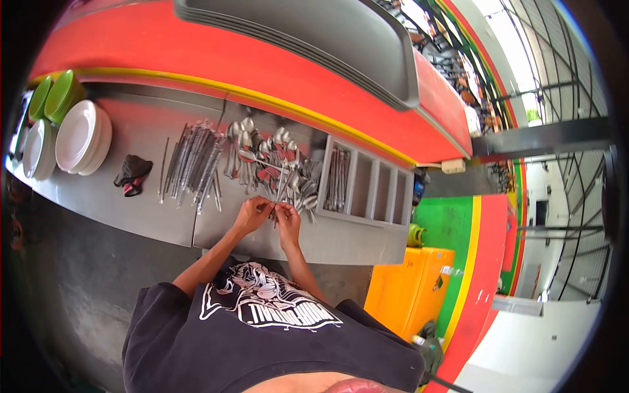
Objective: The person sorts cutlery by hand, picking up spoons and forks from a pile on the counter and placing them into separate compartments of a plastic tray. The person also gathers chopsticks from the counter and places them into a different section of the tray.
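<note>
My left hand [254,213] is closed in a pinch at the near side of a cutlery pile. Close beside it, my right hand [287,220] pinches too, the fingertips of both nearly meeting. Something thin seems to be between them, too small to make out. Right behind the hands lies a loose heap of spoons and forks [246,140], some with red on the handles. Left of the heap is a bundle of cutlery in clear wrappers [191,160]. On the right stands a grey cutlery tray [371,218] with long compartments; its leftmost one holds wrapped cutlery [338,178].
A dark crumpled cloth [133,171] lies on the steel table [154,221]. White bowls [84,139] and green bowls [64,97] are stacked at the far left. Grey trays [308,42] rest on the red ledge [141,42] behind. An orange cabinet [406,285] stands right of the table.
</note>
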The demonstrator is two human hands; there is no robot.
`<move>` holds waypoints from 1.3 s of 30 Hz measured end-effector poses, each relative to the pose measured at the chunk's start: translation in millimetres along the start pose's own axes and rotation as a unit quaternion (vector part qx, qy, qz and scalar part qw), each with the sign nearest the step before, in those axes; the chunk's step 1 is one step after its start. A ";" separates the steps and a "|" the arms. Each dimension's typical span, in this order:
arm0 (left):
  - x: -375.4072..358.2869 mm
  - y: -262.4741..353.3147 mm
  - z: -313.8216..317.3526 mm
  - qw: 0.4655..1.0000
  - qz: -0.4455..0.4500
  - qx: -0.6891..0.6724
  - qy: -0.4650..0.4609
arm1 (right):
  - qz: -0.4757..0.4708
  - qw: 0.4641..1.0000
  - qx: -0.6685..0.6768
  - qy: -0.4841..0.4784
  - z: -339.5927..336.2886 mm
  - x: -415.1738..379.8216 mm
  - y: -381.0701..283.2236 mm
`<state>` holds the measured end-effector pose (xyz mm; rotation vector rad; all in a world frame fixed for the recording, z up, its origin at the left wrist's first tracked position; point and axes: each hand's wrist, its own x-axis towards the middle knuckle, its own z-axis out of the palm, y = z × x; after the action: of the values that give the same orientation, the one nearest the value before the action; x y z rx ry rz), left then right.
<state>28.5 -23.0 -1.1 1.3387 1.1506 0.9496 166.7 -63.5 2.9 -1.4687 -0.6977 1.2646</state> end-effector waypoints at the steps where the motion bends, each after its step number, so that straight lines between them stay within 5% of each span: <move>1: 1.9 1.4 11.0 1.000 0.004 -0.008 -0.013 | -0.010 1.000 0.004 0.004 -10.0 -0.3 -4.5; 11: 19.2 19.0 123.4 0.996 0.057 -0.034 -0.056 | -0.078 0.994 -0.046 0.062 -112.0 22.1 -28.2; 14: 24.1 46.0 145.4 0.996 0.002 -0.005 -0.089 | -0.053 0.996 -0.040 0.061 -134.3 36.4 -44.6; 17: 33.3 38.6 174.1 0.985 0.090 0.128 -0.072 | -0.064 0.993 -0.087 0.039 -163.8 57.4 -40.9; 24: 51.4 36.3 209.2 0.969 0.108 0.218 -0.040 | -0.116 0.981 -0.157 -0.011 -201.6 113.5 -22.9; 27: 51.1 53.3 207.3 0.988 -0.007 0.151 -0.015 | -0.125 0.978 -0.162 -0.041 -201.0 129.7 -16.8; 31: 50.2 48.2 219.1 0.986 0.069 0.070 0.136 | -0.123 0.986 -0.106 -0.019 -183.8 123.9 -42.2; 37: 52.3 57.7 229.1 0.964 -0.007 0.202 0.171 | -0.193 0.963 -0.182 0.054 -186.8 118.4 -45.5; 39: 54.0 68.6 227.5 0.962 -0.033 0.245 0.117 | -0.250 0.937 -0.235 0.069 -187.0 112.4 -49.1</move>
<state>268.7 -17.1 40.0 1.5915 1.6814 0.8172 383.4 -8.5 -5.7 -1.5964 -1.2464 0.6166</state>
